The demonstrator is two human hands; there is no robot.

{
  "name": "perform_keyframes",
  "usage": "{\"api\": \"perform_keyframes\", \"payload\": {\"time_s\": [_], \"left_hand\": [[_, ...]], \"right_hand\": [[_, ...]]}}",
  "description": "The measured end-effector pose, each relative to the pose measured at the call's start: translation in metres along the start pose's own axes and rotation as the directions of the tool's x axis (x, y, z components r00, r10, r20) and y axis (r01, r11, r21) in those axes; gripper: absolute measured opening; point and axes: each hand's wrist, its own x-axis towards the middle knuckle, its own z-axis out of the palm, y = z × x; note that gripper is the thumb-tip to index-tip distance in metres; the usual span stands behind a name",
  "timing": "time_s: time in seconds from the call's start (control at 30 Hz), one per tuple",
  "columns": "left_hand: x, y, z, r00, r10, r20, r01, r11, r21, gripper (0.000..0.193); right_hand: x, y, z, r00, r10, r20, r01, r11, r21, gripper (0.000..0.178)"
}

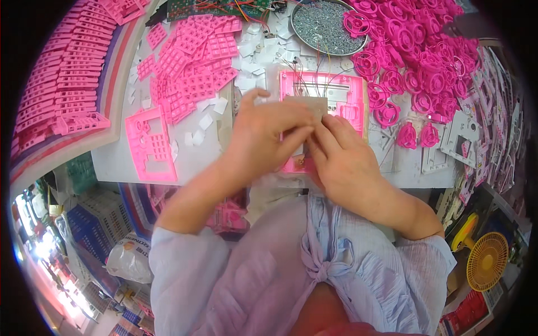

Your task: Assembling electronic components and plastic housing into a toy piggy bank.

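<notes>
A pink plastic housing (361, 106) lies on the table in front of me, its open inner side facing up. Over its middle is a small flat brown board (316, 105), with thin wires (314, 81) running up behind it. My right hand (347, 162) is closed on the board's near right edge, fingers bunched together. Thumb and index finger of my left hand (269, 131) pinch together at the board's near left edge, another finger curled up and away. Whatever lies between those fingertips is hidden. Both hands cover the housing's lower part.
Pink key-grid parts (193, 61) are heaped at the far left, beside a pink frame (151, 145) and white squares (246, 53). A round tray of screws (328, 28) stands at the back. Pink ring-shaped parts (414, 61) pile up at right. A yellow fan (486, 260) stands lower right.
</notes>
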Motion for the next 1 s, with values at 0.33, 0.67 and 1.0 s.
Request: {"api": "perform_keyframes", "payload": {"time_s": [0.33,0.67,1.0], "left_hand": [[-0.023,0.003,0.020,0.997,-0.054,-0.052,0.054,0.999,0.000,0.012],[-0.023,0.000,0.025,0.997,-0.030,-0.070,0.031,1.000,0.003,0.010],[-0.027,-0.007,0.032,0.985,0.007,-0.170,-0.003,1.000,0.024,0.010]], "right_hand": [[-0.061,0.140,-0.123,0.511,0.312,-0.801,0.195,0.865,0.462,0.029],[0.048,0.098,-0.081,0.976,0.100,-0.196,0.172,0.203,0.964,0.059],[0.050,0.026,-0.016,0.899,0.157,-0.409,0.399,0.089,0.912,0.031]]}}
